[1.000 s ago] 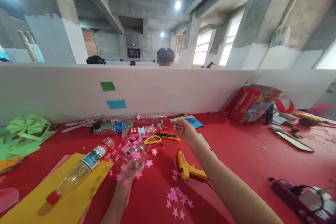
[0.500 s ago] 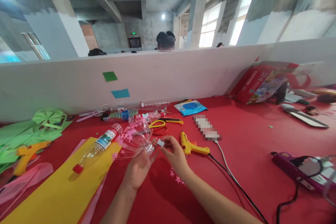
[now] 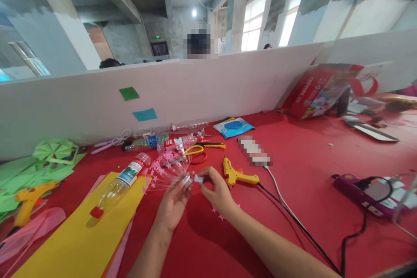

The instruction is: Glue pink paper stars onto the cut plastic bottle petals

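My left hand (image 3: 171, 206) is closed around the neck of a clear plastic bottle piece (image 3: 186, 180) cut into thin splayed strips. Pink paper stars (image 3: 159, 164) sit along those strips, which point away to the left. Just right of the bottle's mouth, my right hand (image 3: 217, 189) pinches a small whitish piece (image 3: 198, 178) between thumb and fingertips; its exact kind is unclear. More pink stars (image 3: 220, 216) show below my right wrist. A yellow glue gun (image 3: 239, 177) lies to the right of that hand. Scissors (image 3: 194, 150) with yellow and red handles lie beyond the hands.
A bottle with a red cap (image 3: 112, 195) lies on yellow paper (image 3: 70, 234). Green paper (image 3: 55, 152) and another glue gun (image 3: 31, 200) are at left. Several bottles (image 3: 179, 143) lie by the white partition (image 3: 208, 82). A purple power strip (image 3: 348, 182) and cords are at right.
My left hand has turned the bottle neck so that its mouth shows more plainly. The right hand still pinches the whitish piece beside it. The head view has shifted slightly.
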The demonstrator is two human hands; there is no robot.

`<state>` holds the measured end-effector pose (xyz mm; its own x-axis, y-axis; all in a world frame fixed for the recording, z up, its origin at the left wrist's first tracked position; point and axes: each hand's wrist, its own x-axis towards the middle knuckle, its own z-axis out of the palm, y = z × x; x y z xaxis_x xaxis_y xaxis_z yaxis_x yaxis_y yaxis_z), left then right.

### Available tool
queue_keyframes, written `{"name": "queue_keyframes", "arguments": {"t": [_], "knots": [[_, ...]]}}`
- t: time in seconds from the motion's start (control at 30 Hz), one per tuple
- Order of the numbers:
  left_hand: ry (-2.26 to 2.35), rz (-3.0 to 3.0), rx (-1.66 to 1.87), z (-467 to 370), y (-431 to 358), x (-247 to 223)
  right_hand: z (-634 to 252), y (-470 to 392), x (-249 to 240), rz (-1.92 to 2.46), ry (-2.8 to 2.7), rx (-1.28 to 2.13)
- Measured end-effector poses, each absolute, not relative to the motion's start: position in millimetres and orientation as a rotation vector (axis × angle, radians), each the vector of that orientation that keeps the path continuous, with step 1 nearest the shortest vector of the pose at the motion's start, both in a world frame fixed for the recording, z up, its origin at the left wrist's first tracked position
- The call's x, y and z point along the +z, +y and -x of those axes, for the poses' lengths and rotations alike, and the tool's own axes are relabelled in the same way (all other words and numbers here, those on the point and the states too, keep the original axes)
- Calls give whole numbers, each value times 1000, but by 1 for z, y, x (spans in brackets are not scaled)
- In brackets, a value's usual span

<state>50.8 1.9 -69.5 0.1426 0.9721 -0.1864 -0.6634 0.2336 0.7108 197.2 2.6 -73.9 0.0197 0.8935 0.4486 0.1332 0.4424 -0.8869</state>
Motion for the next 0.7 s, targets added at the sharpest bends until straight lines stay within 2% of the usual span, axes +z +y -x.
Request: {"name": "queue_keyframes", "arguments": {"t": [0.47,0.7], "knots": [[757,-614,1308,-52,5,-66,-195,-7,-62,1040,-1470,913],[735,-623,1271,-54,2,-64,-189,0,-73,1117,-1340,977]]}}
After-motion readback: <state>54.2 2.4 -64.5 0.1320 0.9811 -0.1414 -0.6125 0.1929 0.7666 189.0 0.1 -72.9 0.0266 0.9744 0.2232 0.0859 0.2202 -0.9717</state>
